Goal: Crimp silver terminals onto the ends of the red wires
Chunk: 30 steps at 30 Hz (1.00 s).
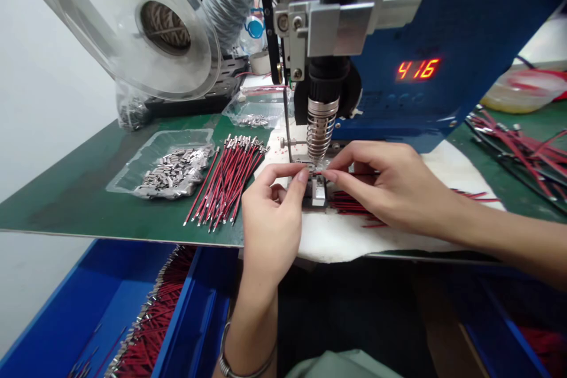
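Note:
My left hand (273, 215) is closed in a pinch at the left side of a small metal fixture (318, 194); what lies between its fingertips is too small to make out. From the right, my right hand (394, 180) pinches a thin red-and-black wire (364, 174), its end at the fixture. Just above both sets of fingertips is the spring-wrapped tip (322, 124) of a soldering machine. More red and black wires (348, 202) lie on white paper (341, 236) under my right hand.
Left of my hands are a bundle of wires with metal ends (230, 180) and a clear tray (126, 174) of small metal connectors (177, 168). A blue machine housing (398, 112) reads 416. A blue bin (110, 271) of finished-looking wires sits below the green table's edge (110, 236).

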Each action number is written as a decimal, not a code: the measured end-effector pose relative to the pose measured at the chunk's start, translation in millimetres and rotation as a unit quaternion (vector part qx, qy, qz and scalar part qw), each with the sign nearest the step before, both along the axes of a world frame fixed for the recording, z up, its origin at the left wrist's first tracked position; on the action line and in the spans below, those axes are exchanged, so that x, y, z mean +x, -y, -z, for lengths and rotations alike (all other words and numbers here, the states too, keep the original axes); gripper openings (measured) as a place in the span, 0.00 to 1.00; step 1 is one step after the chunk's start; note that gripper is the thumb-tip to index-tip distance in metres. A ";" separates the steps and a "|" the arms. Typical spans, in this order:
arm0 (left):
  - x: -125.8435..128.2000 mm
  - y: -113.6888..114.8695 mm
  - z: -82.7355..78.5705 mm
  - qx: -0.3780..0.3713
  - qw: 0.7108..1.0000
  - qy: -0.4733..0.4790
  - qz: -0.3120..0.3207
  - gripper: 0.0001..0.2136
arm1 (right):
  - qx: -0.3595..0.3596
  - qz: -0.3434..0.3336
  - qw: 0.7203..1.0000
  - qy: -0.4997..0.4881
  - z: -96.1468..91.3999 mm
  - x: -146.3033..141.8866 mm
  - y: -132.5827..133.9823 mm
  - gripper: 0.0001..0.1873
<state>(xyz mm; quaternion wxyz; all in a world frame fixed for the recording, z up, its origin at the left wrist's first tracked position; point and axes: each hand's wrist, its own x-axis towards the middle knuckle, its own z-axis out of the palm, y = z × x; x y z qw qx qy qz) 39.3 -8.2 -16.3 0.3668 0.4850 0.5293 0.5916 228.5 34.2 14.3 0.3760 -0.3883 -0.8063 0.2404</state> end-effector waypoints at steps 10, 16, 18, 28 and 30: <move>0.2 -0.7 -0.3 -0.002 1.000 0.008 0.001 0.08 | -0.019 0.009 1.000 -0.003 0.9 -0.4 -0.7 0.13; -0.9 0.8 0.8 0.000 1.000 0.009 0.010 0.09 | -0.029 0.012 1.000 -0.005 -0.4 -2.0 0.0 0.13; -1.2 0.8 1.0 0.001 1.000 0.009 0.014 0.11 | -0.030 0.013 0.999 -0.005 -1.2 -2.4 0.6 0.12; -1.3 -0.8 1.7 -0.004 1.000 0.004 0.012 0.10 | -0.028 0.018 0.999 -0.002 -0.8 -1.6 0.3 0.14; -1.1 -0.3 1.9 -0.008 1.000 0.006 0.014 0.10 | -0.024 0.016 1.000 -0.006 -1.0 -1.6 -0.1 0.14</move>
